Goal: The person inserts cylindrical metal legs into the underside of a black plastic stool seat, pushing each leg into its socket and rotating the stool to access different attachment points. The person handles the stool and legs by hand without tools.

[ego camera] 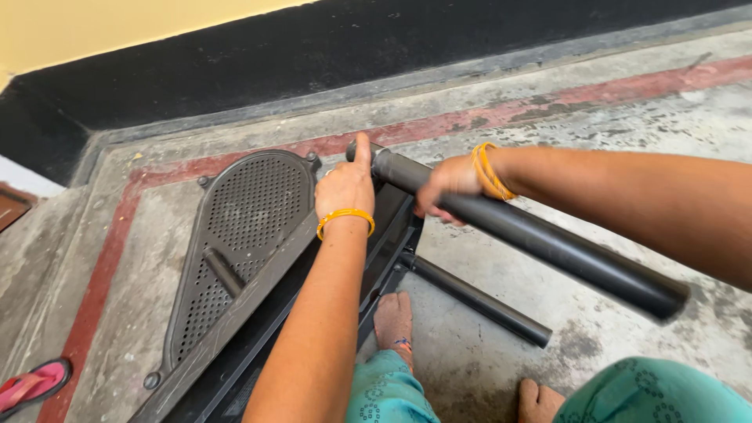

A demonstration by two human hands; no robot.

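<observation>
A dark grey frame with a perforated metal panel (243, 227) lies flat on the concrete floor. My left hand (346, 186) rests on the frame's upper edge, thumb pointing up beside the end of a thick black tube (548, 243). My right hand (445, 186) is wrapped around that tube near its far end, holding it slanted above the floor, its open end toward the lower right. Both wrists carry orange bangles. A second, thinner black tube (478, 299) lies on the floor and joins the frame's side.
My bare feet (394, 323) and teal trouser legs (658, 395) are at the bottom. A pink sandal (33, 384) lies at the lower left. A black skirting band (313, 55) and yellow wall run along the back, with a red floor stripe (102, 274).
</observation>
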